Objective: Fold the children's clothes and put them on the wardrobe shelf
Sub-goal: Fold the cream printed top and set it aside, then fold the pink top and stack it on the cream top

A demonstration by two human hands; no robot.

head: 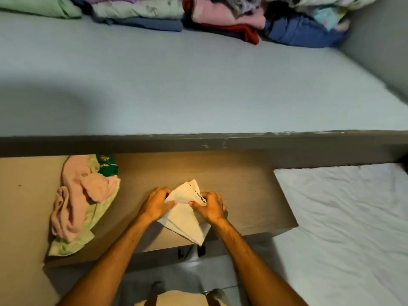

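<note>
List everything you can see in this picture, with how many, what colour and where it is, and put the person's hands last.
cream garment: one, cream-white with a small print at its top edge, held over the tan surface, centre.
loose clothes: one heap, pink, pale green and a dark green printed piece, left on the tan surface.
tan surface: one, light brown, lower shelf or drawer.
folded clothes: several stacks, green, lilac, blue, red, pink, at the back of the upper shelf.
upper shelf: one, pale blue-grey, its front bare.
white sheet: one, creased, lower right.
left hand: grips the garment's left side.
right hand: grips its right side.
</note>
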